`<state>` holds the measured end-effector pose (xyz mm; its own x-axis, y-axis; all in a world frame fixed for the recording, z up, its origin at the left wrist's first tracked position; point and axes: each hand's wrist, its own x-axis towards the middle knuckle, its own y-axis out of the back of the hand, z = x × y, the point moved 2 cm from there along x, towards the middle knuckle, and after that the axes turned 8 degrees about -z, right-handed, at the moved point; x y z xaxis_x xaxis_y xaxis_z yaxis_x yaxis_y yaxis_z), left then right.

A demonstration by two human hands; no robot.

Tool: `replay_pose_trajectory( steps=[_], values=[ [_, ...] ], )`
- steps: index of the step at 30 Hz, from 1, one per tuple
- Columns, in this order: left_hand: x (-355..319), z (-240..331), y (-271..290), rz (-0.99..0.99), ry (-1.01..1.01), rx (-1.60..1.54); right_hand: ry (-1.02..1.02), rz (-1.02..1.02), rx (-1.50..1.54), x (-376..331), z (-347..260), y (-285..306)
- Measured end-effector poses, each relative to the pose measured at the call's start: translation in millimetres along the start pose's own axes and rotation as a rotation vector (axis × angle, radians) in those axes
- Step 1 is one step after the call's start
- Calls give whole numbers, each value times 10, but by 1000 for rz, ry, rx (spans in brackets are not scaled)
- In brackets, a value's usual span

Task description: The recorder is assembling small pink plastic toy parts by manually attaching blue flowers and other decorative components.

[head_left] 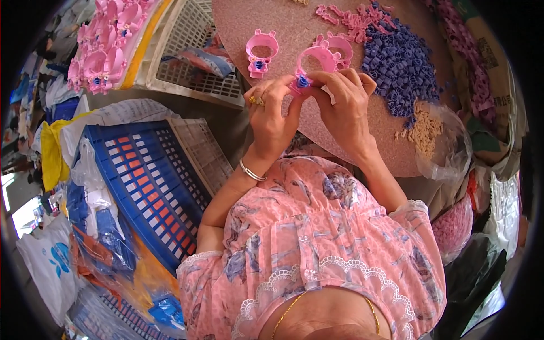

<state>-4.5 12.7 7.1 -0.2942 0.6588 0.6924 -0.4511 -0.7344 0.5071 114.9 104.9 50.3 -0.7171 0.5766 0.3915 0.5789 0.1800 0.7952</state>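
Over the near edge of a round speckled table (238, 17), both my hands hold one pink plastic ring-shaped piece (318, 51) with a small blue part (303, 82) at its lower end. The fingers of my left hand (271, 116) pinch it by the blue part from the left. From the right, my right hand (345, 105) closes thumb and fingers on the same end. A similar pink eared frame (262, 38) with a blue part lies left of it. Another pink ring (343, 44) sits just behind the held one, partly hidden.
Right of my hands lie a heap of small blue parts (396, 62), pink parts (360, 25) and beige parts (426, 133) beside a clear bag (453, 150). At left stand a pale crate (187, 28), many pink pieces (105, 51) and a blue basket (102, 153).
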Motion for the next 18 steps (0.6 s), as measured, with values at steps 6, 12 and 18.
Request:
replay_pose_trajectory(
  steps=[6, 12, 18],
  values=[
    [-7, 2, 8, 3, 27, -16, 47, 41, 35, 10, 24, -60],
    [-16, 15, 22, -28, 42, -17, 75, 21, 33, -10, -21, -67],
    [-28, 14, 18, -28, 38, -21, 91, -38, 27, -5, 0, -20]
  ],
)
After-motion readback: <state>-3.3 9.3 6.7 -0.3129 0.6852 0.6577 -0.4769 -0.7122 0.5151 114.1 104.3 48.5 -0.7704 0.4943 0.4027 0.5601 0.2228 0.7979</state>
